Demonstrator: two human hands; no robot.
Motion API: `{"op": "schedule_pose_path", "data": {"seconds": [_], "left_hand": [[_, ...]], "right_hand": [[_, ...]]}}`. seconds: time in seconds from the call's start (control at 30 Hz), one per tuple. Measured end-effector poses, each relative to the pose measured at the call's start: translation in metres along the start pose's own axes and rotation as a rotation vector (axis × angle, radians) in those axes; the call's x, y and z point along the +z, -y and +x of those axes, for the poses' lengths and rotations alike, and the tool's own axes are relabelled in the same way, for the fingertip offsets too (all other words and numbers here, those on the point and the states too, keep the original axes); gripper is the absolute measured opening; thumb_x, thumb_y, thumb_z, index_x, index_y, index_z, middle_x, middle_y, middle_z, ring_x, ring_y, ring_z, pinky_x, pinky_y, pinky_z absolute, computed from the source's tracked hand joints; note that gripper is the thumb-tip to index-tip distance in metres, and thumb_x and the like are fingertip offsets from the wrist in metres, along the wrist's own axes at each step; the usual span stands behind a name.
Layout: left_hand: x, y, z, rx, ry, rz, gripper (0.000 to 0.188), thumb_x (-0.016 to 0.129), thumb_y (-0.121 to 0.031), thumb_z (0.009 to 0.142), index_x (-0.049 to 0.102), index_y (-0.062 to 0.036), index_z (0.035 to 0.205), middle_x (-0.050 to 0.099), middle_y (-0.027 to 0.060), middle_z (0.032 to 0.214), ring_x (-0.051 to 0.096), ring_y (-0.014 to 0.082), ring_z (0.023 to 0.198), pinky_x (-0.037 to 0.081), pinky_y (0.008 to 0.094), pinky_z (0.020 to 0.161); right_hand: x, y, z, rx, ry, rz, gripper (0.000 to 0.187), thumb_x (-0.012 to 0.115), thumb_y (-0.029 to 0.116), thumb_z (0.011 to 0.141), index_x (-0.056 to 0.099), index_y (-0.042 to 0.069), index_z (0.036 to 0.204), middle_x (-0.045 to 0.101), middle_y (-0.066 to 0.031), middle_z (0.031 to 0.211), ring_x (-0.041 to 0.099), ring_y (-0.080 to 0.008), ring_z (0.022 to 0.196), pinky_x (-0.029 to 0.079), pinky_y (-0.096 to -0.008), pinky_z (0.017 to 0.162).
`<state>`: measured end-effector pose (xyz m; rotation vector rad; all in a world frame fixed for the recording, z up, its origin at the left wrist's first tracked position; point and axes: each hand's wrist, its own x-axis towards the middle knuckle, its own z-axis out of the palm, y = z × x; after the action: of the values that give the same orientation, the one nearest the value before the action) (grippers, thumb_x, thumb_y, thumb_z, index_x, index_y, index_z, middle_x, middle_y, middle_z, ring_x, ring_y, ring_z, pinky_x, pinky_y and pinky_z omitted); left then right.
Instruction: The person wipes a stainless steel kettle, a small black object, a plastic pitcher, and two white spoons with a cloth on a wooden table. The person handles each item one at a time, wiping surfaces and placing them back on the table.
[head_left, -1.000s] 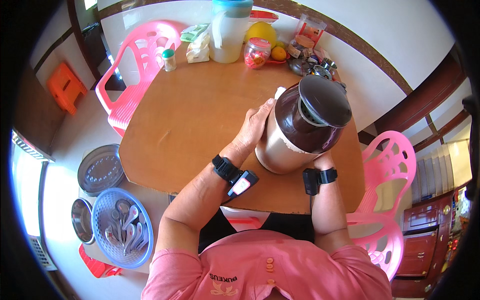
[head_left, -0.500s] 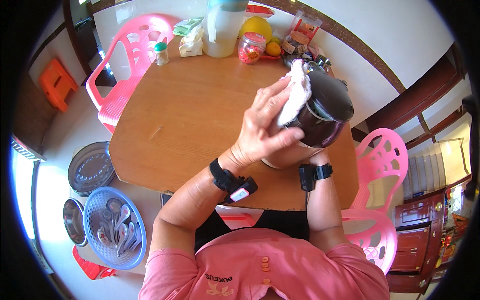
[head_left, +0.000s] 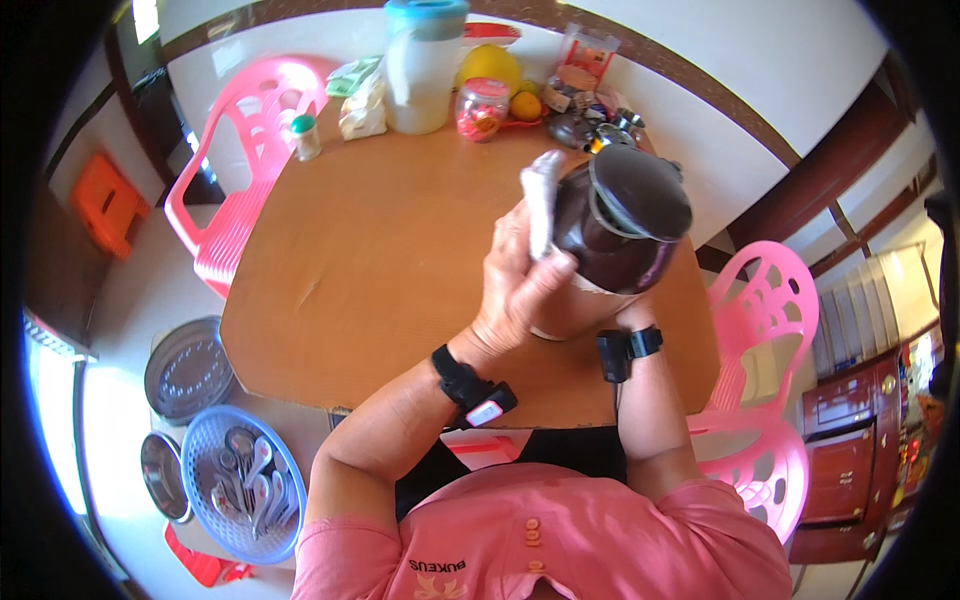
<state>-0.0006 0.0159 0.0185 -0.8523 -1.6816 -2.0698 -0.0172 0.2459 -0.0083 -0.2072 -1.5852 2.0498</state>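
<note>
Thermos (head_left: 606, 240) — between both hands (head_left: 512, 282)

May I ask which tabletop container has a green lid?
The small clear cylindrical bottle, furthest left; the tall translucent pitcher has blue, the round jar pink.

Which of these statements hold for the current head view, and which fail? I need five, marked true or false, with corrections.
1. The left hand holds a white cloth beside the dark-topped container. True.
2. The pink-lidded jar stands on the wooden table, left of the tall pitcher. False: it stands to the pitcher's right.
3. The right hand is mostly hidden by the container. True.
4. The utensils lie on the wooden table. False: they are in the blue basket.
5. The dark lid is on top of the container. True.
</note>
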Motion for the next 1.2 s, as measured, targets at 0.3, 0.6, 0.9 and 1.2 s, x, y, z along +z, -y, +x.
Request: {"op": "schedule_pose_path", "data": {"seconds": [0.3,0.6,0.9,1.2], "left_hand": [[-0.002,0.055,0.000,-0.573,-0.120,-0.416,0.046,0.050,-0.034,0.107,0.062,0.0071,0.124,0.067,0.0071,0.114,0.059,0.0137,0.105,0.046,0.0282,0.095],[0.001,0.047,-0.002,-0.696,-0.037,-0.270,0.031,0.061,-0.026,0.102,0.071,0.0032,0.102,0.053,-0.0065,0.069,0.041,0.0054,0.059,0.032,0.0239,0.052],[-0.002,0.057,-0.009,-0.576,0.082,-0.085,0.032,0.060,-0.023,0.103,0.072,0.0063,0.104,0.062,-0.0002,0.075,0.050,0.0072,0.066,0.042,0.0246,0.058],[-0.014,0.054,0.002,-0.841,-0.073,-0.321,0.037,0.062,-0.029,0.101,0.070,0.0044,0.113,0.071,0.0072,0.090,0.065,0.0163,0.077,0.054,0.0310,0.064]], "right_hand": [[0.002,0.017,-0.007,-0.025,0.010,0.101,0.031,0.064,0.017,0.097,0.058,0.003,0.123,0.069,-0.0082,0.112,0.064,-0.0169,0.099,0.051,-0.0291,0.084],[-0.061,0.098,-0.053,-0.006,0.072,-0.151,0.050,0.067,-0.005,0.071,0.063,0.001,0.120,0.068,-0.0068,0.109,0.065,-0.0189,0.099,0.051,-0.0305,0.090],[-0.073,0.181,-0.053,0.056,0.390,-0.487,0.059,0.086,0.032,0.068,0.066,-0.003,0.112,0.070,-0.0072,0.100,0.064,-0.0152,0.092,0.049,-0.0286,0.084],[-0.059,0.155,-0.074,-0.062,0.225,-0.198,0.042,0.087,0.010,0.068,0.068,0.000,0.104,0.071,-0.0030,0.097,0.064,-0.0129,0.090,0.050,-0.0272,0.083]]}}
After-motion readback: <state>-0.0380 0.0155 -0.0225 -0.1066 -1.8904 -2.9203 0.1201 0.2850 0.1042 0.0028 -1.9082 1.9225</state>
